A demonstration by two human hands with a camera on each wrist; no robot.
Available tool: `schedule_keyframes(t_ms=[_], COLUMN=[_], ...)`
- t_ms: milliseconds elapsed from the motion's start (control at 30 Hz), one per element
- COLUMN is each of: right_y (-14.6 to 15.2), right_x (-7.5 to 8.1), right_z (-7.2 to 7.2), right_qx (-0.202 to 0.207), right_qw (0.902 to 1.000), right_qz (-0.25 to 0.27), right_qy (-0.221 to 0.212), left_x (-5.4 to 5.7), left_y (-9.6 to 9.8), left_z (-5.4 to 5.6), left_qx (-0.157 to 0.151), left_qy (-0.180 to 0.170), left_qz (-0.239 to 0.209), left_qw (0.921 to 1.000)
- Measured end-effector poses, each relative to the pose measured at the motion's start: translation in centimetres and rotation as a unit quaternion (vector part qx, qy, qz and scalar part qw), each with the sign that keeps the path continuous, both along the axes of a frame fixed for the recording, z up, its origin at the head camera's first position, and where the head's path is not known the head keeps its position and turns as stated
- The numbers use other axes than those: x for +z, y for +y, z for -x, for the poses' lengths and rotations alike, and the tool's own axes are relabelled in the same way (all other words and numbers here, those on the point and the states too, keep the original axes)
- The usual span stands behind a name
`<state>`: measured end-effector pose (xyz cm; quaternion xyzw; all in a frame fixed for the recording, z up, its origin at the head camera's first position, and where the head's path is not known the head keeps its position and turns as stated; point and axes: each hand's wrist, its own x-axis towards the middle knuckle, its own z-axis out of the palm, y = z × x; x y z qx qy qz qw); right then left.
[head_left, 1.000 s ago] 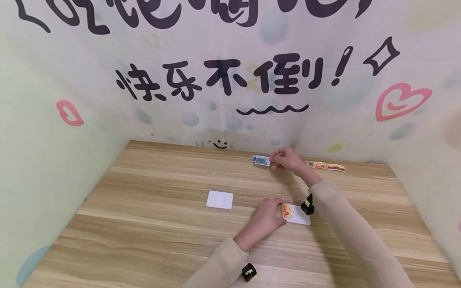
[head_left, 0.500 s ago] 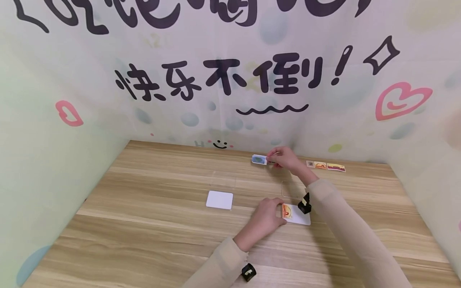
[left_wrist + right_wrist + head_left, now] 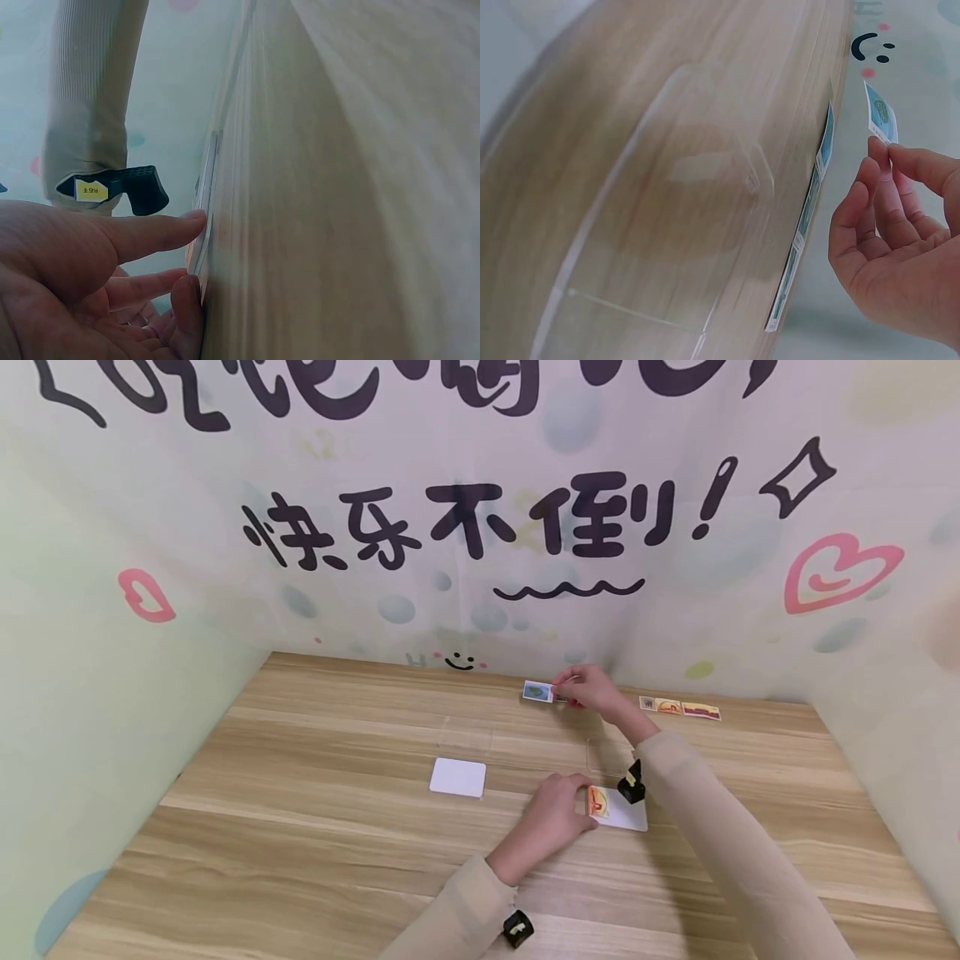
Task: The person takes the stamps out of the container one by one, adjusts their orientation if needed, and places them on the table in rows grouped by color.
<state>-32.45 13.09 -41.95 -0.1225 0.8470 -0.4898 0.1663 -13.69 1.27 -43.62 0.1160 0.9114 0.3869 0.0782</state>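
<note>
My right hand (image 3: 594, 689) pinches a small blue-and-white stamp (image 3: 537, 692) with a green patch, between thumb and fingertip at the table's back edge. In the right wrist view this stamp (image 3: 880, 111) is lifted off the table, apart from a row of blue stamps (image 3: 808, 202). My left hand (image 3: 551, 810) grips the left edge of a white card (image 3: 628, 814), thumb at the near corner and a finger at the far one. On the card's left end lies an orange stamp (image 3: 598, 802). The right wrist device hides part of the card.
Another white card (image 3: 457, 777) lies left of my left hand. Behind it is a clear plastic piece (image 3: 467, 735); a second clear plastic piece (image 3: 667, 195) lies under my right forearm. Several stamps (image 3: 667, 706) line the back edge at the right, by the wall.
My right hand has shifted slightly left with the blue stamp, which now covers the stamp edge that showed beside it. The left hand keeps its place on the card.
</note>
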Motion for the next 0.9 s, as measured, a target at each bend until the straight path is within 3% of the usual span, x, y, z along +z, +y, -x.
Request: schedule_keyframes(t_ms=[900], right_y=[-0.95], right_x=[-0.35], right_z=[0.66], right_qx=[-0.011], right_qw=[0.9997], right_qz=[-0.015], right_qy=[0.014], left_x=[0.22], left_y=[-0.12], left_z=[-0.22], left_qx=[0.000], left_qy=[-0.001], left_qz=[-0.009], left_qw=[1.0000])
